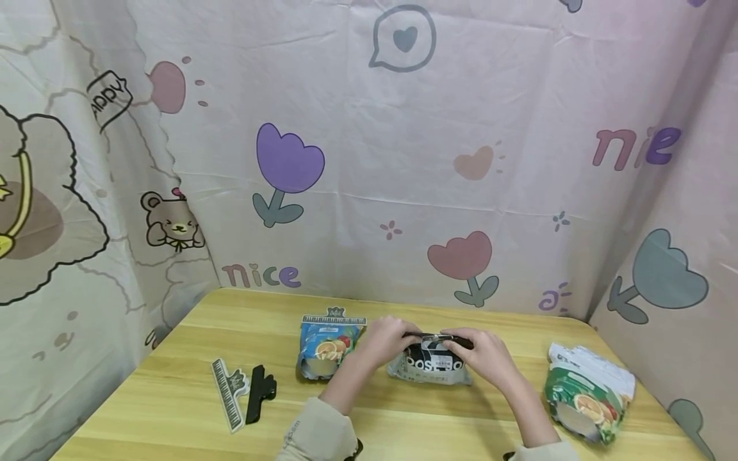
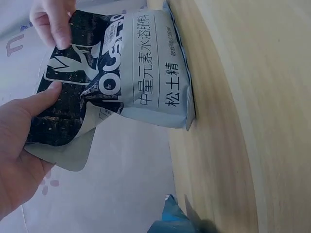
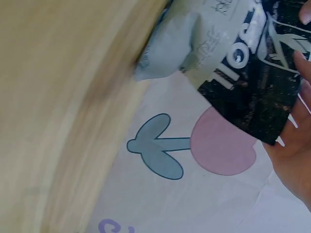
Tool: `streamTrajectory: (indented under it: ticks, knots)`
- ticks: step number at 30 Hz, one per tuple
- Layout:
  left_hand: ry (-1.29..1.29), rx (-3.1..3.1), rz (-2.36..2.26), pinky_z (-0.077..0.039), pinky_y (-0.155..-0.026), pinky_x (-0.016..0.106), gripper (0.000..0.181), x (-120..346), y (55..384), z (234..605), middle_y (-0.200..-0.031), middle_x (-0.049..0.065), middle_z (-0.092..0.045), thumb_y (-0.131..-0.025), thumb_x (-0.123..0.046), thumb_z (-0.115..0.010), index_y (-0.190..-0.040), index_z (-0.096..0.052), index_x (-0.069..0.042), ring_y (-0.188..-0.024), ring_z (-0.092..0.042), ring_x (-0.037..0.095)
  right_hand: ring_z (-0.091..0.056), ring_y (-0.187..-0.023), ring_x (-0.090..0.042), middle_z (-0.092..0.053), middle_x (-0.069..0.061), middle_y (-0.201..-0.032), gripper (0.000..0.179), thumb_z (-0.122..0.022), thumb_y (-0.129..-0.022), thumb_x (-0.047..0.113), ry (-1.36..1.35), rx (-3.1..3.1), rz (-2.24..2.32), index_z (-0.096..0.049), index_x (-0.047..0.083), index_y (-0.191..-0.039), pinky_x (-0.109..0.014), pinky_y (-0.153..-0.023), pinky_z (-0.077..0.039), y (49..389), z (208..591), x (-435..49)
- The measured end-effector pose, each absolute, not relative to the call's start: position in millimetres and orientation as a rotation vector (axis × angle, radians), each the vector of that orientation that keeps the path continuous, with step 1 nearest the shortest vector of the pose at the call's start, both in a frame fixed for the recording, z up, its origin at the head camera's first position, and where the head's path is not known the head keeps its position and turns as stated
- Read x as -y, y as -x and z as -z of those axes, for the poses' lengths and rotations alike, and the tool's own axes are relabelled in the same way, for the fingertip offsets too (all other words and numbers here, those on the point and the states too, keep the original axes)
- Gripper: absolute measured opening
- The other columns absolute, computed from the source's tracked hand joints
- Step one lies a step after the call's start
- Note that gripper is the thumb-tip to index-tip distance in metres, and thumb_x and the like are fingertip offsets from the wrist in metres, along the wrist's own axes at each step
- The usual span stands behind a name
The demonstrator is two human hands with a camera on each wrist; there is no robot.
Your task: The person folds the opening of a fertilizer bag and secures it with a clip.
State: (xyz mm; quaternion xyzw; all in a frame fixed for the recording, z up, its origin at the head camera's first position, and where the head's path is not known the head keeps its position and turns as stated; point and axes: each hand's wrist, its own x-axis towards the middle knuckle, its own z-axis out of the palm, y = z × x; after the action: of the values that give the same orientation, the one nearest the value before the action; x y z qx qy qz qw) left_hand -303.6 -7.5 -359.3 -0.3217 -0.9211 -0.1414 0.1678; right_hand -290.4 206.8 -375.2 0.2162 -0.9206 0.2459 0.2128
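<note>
Grey-and-black bag (image 1: 434, 366) stands upright on the bench (image 1: 398, 419), between the two hands. Left hand (image 1: 385, 340) pinches one end of its dark upper edge, thumb on the printed front; right hand (image 1: 485, 356) pinches the other end likewise. Whether that edge is folded over is hard to judge from the head view. Left of the hands, near the left forearm: blue pouch (image 1: 324, 351), keyboard-patterned clip (image 1: 346, 321) across its top. Farther left, a second keyboard clip (image 1: 227, 397) lies beside a black clip (image 1: 254, 397). Green-and-white pouch (image 1: 582, 386) sits well apart, at right.
</note>
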Motion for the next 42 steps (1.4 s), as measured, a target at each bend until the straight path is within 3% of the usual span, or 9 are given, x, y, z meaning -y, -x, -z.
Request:
streamTrajectory:
  ticks: [4,8,12,15,22,29,36,42]
  knots:
    - [0.913,2.573,0.442,-0.046,-0.058,0.018,0.016,10.6,303.9,358.9,-0.086,-0.008,-0.069,-0.088,-0.028,-0.062,-0.096,-0.073,-0.019,-0.072,-0.063,0.007,-0.064,-0.073,-0.019,-0.070,0.000,-0.088,0.014,-0.071,-0.081,0.017,-0.610,2.472,-0.647,-0.074,0.019,-0.094,-0.036,-0.059,-0.048,290.4,373.3,-204.4]
    - [0.883,2.571,0.473,-0.046,-0.057,0.019,0.017,10.1,302.9,358.3,-0.085,-0.007,-0.069,-0.088,-0.029,-0.062,-0.095,-0.073,-0.019,-0.069,-0.062,0.007,-0.058,-0.057,-0.011,-0.070,0.001,-0.080,0.014,-0.075,-0.075,0.012,-0.604,2.391,-0.601,-0.075,0.018,-0.088,-0.027,-0.046,-0.040,291.9,375.2,-203.1]
    - [0.865,2.562,0.486,-0.043,-0.053,0.019,0.016,9.3,302.4,357.4,-0.082,-0.008,-0.068,-0.087,-0.030,-0.062,-0.094,-0.073,-0.020,-0.066,-0.061,0.006,-0.057,-0.051,-0.012,-0.069,0.000,-0.074,0.014,-0.078,-0.070,0.011,-0.614,2.294,-0.555,-0.076,0.015,-0.083,-0.024,-0.041,-0.036,294.6,377.4,-203.3]
    - [0.879,2.561,0.535,-0.046,-0.057,0.019,0.017,10.4,303.7,357.7,-0.085,-0.007,-0.069,-0.088,-0.029,-0.062,-0.095,-0.073,-0.019,-0.070,-0.062,0.007,-0.059,-0.053,-0.015,-0.069,0.001,-0.074,0.014,-0.079,-0.069,0.011,-0.629,2.271,-0.547,-0.075,0.015,-0.082,-0.026,-0.042,-0.038,296.2,378.1,-204.6]
    - [0.915,2.619,0.796,-0.049,-0.075,0.024,0.019,22.9,307.5,358.4,-0.094,-0.003,-0.068,-0.091,-0.023,-0.058,-0.099,-0.072,-0.012,-0.085,-0.063,0.010,-0.066,-0.075,-0.020,-0.070,0.000,-0.086,0.017,-0.075,-0.073,0.006,-0.661,2.306,-0.623,-0.074,0.012,-0.088,-0.038,-0.065,-0.052,295.9,381.3,-216.7]
    - [0.946,2.575,0.844,-0.050,-0.075,0.023,0.020,29.1,308.7,359.2,-0.095,0.001,-0.069,-0.090,-0.021,-0.059,-0.099,-0.072,-0.010,-0.086,-0.064,0.011,-0.063,-0.064,-0.009,-0.070,-0.001,-0.082,0.019,-0.076,-0.070,0.000,-0.726,2.234,-0.626,-0.075,0.010,-0.086,-0.025,-0.051,-0.046,297.6,381.0,-223.0]
    - [0.979,2.564,0.939,-0.050,-0.072,0.021,0.020,33.5,308.4,359.3,-0.093,0.002,-0.069,-0.089,-0.020,-0.060,-0.098,-0.072,-0.007,-0.083,-0.064,0.011,-0.058,-0.059,-0.004,-0.070,-0.001,-0.081,0.017,-0.075,-0.072,0.000,-0.678,2.286,-0.675,-0.075,0.010,-0.085,-0.022,-0.048,-0.042,295.4,378.4,-223.4]
    - [0.948,2.590,0.971,-0.050,-0.073,0.023,0.021,36.3,308.3,359.8,-0.096,0.004,-0.068,-0.090,-0.019,-0.059,-0.101,-0.071,-0.006,-0.085,-0.064,0.014,-0.040,-0.049,0.001,-0.070,-0.004,-0.081,0.019,-0.073,-0.072,-0.002,-0.648,2.306,-0.711,-0.074,0.010,-0.087,-0.020,-0.040,-0.033,299.4,383.1,-230.6]
